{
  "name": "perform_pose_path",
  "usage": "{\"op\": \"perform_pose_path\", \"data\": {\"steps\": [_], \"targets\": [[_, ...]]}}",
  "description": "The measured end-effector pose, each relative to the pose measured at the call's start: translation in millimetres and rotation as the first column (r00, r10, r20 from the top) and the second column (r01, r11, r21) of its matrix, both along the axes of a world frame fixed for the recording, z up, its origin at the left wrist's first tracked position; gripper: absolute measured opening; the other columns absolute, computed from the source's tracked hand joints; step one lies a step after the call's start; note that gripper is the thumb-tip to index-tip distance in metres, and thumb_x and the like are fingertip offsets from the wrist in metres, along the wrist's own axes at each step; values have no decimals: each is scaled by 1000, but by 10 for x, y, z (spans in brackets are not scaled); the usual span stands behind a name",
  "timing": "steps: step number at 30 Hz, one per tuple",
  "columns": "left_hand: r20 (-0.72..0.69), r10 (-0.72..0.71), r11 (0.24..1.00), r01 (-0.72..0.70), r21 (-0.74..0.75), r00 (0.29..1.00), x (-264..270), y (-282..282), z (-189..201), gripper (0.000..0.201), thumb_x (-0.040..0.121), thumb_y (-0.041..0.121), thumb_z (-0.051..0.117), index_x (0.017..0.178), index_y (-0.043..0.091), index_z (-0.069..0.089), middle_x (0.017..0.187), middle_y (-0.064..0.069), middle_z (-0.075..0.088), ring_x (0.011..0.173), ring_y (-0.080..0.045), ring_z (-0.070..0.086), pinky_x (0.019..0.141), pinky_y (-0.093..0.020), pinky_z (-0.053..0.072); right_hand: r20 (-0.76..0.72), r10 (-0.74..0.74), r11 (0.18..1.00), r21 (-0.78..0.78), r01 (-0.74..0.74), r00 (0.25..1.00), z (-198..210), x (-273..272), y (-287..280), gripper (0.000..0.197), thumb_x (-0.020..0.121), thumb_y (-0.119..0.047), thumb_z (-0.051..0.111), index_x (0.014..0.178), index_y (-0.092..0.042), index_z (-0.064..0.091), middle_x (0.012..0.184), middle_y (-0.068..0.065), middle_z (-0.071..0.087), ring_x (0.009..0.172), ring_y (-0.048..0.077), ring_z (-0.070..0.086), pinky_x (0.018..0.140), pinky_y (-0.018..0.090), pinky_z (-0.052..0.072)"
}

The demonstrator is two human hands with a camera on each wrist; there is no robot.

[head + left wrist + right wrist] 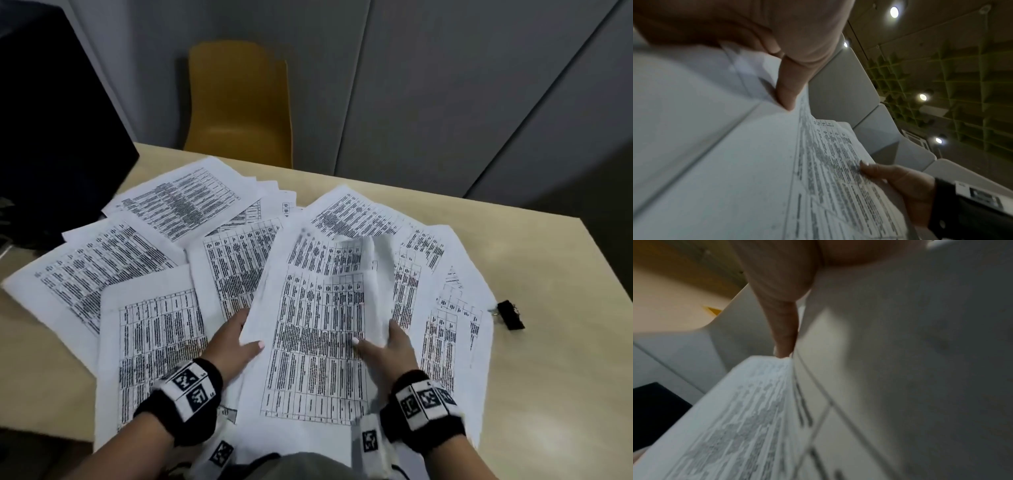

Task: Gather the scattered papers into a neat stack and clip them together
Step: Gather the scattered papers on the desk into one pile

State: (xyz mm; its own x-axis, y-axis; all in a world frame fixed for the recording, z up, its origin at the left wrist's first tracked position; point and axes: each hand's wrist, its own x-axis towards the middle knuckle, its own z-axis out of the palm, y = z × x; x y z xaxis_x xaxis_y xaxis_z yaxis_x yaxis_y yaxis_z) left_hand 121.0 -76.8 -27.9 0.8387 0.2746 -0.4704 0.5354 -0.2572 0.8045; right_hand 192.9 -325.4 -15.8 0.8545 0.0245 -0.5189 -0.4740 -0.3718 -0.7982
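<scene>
now your left hand [230, 344] pinches the left edge of the raised sheet [318, 329], thumb on the printed face and the other fingers tucked behind it. your right hand [394, 349] grips the same sheet's right edge the same way, thumb [869, 168] lying across the print, and that edge curls up and over toward the middle. the raised sheet tilts toward you above the scattered papers [150, 335], which fan out flat beneath it and to either side of it, overlapping one another across the table [548, 394]. well to the right of the raised sheet, just past the outermost page of the fan, a black binder clip [510, 314] lies on the bare tabletop, touching no hand. beyond the raised sheet, at the table's far edge, stands a yellow chair [239, 102]. left of the raised sheet and farther back, a dark screen [51, 120] rises over the far-left pages.
</scene>
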Motion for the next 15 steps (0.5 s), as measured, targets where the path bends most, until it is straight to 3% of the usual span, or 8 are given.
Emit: {"op": "perform_pose_path", "data": {"steps": [1,4,6,8,9,12,15], "targets": [[4,3,1000,-3,-19,1000,-9,20,-1,60,82,7,63,136,18,40,129,-3,58,114,-20,56,102,-38,42,11,-3,1000,-2,3,1000,2,-15,10,67,68,-26,76,125,-7,47,108,9,65,96,28,62,90,46,50],[49,102,994,-100,-41,994,-17,73,70,46,86,4,58,127,20,48,116,1,61,102,-17,58,84,-29,46,-4,-68,993,96,68,998,2,72,-61,35,78,-2,67,111,1,56,85,9,65,79,26,62,71,33,51],[110,256,952,-270,146,960,5,141,95,45,83,9,62,125,20,49,120,-7,58,107,-25,55,89,-36,47,51,-86,990,117,80,995,36,93,-102,27,81,4,62,106,-2,56,80,7,63,79,28,62,65,28,47],[143,407,854,-431,293,902,55,228,97,58,78,13,67,130,17,42,128,-16,51,115,-33,50,99,-43,42,77,-107,988,120,97,991,-28,94,-130,29,83,5,59,110,-3,54,82,5,61,78,24,58,71,29,46],[114,465,830,-477,289,878,78,257,90,65,77,13,68,134,15,38,131,-20,48,117,-35,49,101,-42,41,67,-105,989,110,97,992,-46,79,-131,28,84,3,58,111,-2,53,84,6,61,79,24,57,75,31,45],[40,489,849,-486,205,871,162,255,72,81,75,4,68,142,15,24,136,-22,42,119,-36,48,100,-40,40,49,-105,991,92,100,993,-162,69,-171,32,84,-5,61,114,0,53,92,13,65,84,29,60,78,36,48],[62,402,897,-406,176,914,181,222,-44,72,76,-5,59,139,13,27,121,-11,56,106,-29,57,91,-33,42,14,-96,990,106,94,995,-158,68,-189,28,84,-4,60,112,-1,54,88,12,65,81,29,59,76,37,49]]}}
